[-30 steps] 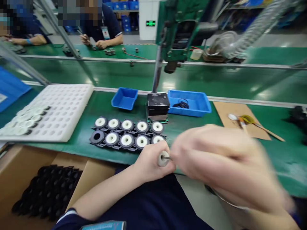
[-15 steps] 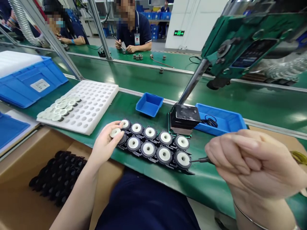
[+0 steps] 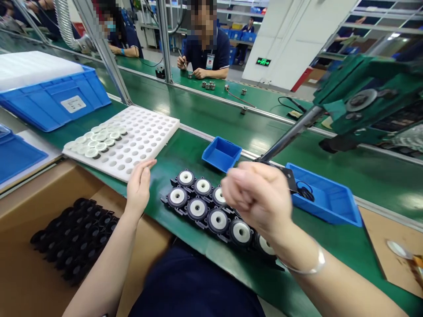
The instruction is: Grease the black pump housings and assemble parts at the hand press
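Two rows of black round speaker-like units [image 3: 218, 221] with white rings in their centres lie on the green bench. My left hand [image 3: 139, 187] is left of the rows, near the edge of a white foam tray [image 3: 145, 132]. Its fingers are stretched out and nothing shows in them. My right hand [image 3: 259, 198] is a fist above the right part of the rows, hiding some units. It grips a thin dark rod-like tool, now almost wholly hidden by the fingers. At the near left end of the rows, a white ring [image 3: 177, 197] sits in its black unit.
Pale discs [image 3: 99, 138] lie on the foam tray. A small blue bin [image 3: 222, 153] and a long blue bin [image 3: 327, 198] stand behind the rows. A green machine arm [image 3: 360, 97] overhangs the right side. A cardboard box [image 3: 20, 211] holds black parts. Co-workers sit across the bench.
My left hand has let go of a white ring, which now sits in the near left unit, and moved away leftward. My right fist has moved left over the rows. The view has shifted.
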`<state>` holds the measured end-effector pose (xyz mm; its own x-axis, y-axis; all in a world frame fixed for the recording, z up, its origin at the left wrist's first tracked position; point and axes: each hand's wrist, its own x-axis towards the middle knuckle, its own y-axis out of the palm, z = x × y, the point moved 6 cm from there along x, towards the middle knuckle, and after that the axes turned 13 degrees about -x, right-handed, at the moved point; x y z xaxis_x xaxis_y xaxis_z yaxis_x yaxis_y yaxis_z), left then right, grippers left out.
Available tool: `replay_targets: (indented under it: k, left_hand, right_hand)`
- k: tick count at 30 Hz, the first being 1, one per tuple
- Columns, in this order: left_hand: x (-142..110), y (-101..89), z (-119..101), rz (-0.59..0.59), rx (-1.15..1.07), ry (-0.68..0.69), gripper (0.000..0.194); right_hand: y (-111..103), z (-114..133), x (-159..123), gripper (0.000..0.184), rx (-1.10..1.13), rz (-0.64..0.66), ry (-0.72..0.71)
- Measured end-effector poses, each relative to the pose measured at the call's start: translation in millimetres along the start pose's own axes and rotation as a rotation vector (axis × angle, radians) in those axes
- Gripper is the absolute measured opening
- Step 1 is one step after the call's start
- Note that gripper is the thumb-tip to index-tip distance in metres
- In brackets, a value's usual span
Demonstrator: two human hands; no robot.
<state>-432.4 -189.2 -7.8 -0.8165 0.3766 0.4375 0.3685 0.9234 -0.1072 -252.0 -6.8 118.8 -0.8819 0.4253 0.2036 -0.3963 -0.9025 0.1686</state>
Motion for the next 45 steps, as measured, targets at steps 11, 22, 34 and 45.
replay_targets:
  k: [11,22,34,45]
  left_hand:
    - [6.3,0.6,43.0,0.031,-0.057,-0.102,0.046]
    - [7.4,1.6,46.7,0.072,-0.108,-0.136,0.044]
    - [5.6,2.2,49.4,0.067,-0.146,-0.156,0.045]
    - [3.7,0.6,53.3,0.054,-0.188,-0.196,0.044]
  right_hand:
    - [76.2,-78.1,51.1,0.053,-0.246,0.223,-0.004]
    - [86.8,-96.2,50.3,0.05,-0.508,0.408,-0.014]
    - [84.1,-70.6,45.0,0.026,-1.626,0.54,-0.563]
    - [68.4,29.4,77.0,0.024,-1.61,0.244,-0.49]
